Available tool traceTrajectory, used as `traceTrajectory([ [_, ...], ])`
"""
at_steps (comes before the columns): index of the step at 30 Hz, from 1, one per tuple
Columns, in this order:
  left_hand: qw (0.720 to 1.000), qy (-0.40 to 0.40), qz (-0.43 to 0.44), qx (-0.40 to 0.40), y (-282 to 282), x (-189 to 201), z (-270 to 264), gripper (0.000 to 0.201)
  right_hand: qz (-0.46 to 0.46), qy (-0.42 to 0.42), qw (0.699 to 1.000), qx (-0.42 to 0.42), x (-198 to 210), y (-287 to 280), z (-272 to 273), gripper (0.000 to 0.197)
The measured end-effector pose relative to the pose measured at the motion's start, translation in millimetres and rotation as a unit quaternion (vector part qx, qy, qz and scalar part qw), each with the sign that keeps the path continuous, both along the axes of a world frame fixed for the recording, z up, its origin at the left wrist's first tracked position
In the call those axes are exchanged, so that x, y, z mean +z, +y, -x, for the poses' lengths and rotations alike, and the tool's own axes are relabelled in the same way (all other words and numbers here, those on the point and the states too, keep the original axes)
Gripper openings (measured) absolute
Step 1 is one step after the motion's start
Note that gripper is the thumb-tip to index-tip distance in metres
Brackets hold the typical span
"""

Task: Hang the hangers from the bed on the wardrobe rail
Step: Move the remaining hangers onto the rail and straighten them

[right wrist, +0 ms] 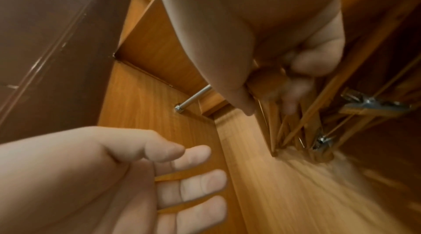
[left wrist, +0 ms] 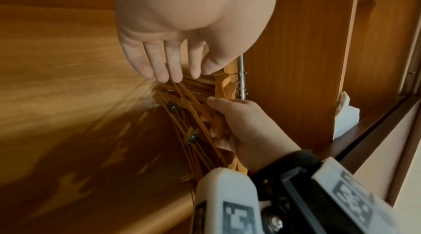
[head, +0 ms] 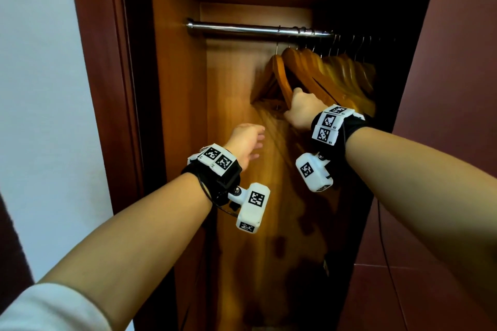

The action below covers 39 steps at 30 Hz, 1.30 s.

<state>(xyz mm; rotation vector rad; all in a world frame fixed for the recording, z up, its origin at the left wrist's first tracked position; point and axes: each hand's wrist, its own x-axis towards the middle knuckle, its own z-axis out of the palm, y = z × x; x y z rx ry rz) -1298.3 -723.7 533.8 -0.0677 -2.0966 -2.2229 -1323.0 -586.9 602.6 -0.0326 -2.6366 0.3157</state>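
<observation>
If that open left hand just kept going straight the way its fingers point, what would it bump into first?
Probably the lower bars of the wooden hangers on the rail: in the left wrist view the left hand points its fingers at them. Depth is unclear, so it might reach the wardrobe's back panel instead.

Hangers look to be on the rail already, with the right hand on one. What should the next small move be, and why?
Probably let go: the right hand grips a hanger whose hook already sits over the rail, beside the others bunched to the right. The left hand is open, holding nothing. Once the hook is seen to be seated, releasing and drawing the right hand back seems the sensible step.
</observation>
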Motion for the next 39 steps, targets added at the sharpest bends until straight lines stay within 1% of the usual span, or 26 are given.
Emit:
traceTrajectory([
  [5, 1.000, -0.005, -0.001, 0.009, -14, 0, 0, 0.027, 0.050, 0.020, 0.998, 0.027, 3, -9, 5, 0.031],
  [11, 1.000, 0.007, 0.018, 0.017, -20, -2, -6, 0.025, 0.077, 0.054, 0.994, 0.058, 1, -6, 1, 0.030],
  [18, 0.999, 0.018, 0.027, 0.031, -18, 11, -26, 0.021, 0.094, 0.077, 0.989, 0.088, 9, 11, -12, 0.034],
  [25, 0.999, 0.015, 0.018, 0.045, 12, 26, -52, 0.015, 0.106, 0.068, 0.987, 0.096, 23, 46, -26, 0.038],
  [27, 0.998, 0.019, 0.019, 0.051, 18, 29, -59, 0.014, 0.105, 0.071, 0.987, 0.096, 25, 51, -26, 0.036],
  [30, 0.997, 0.025, 0.010, 0.066, 23, 32, -66, 0.014, 0.101, 0.068, 0.988, 0.100, 26, 53, -27, 0.038],
  [36, 0.997, 0.019, 0.006, 0.079, 32, 29, -69, 0.017, 0.101, 0.070, 0.986, 0.113, 24, 55, -22, 0.027],
  [39, 0.997, 0.016, 0.009, 0.077, 31, 27, -67, 0.021, 0.106, 0.072, 0.984, 0.120, 26, 51, -17, 0.028],
])
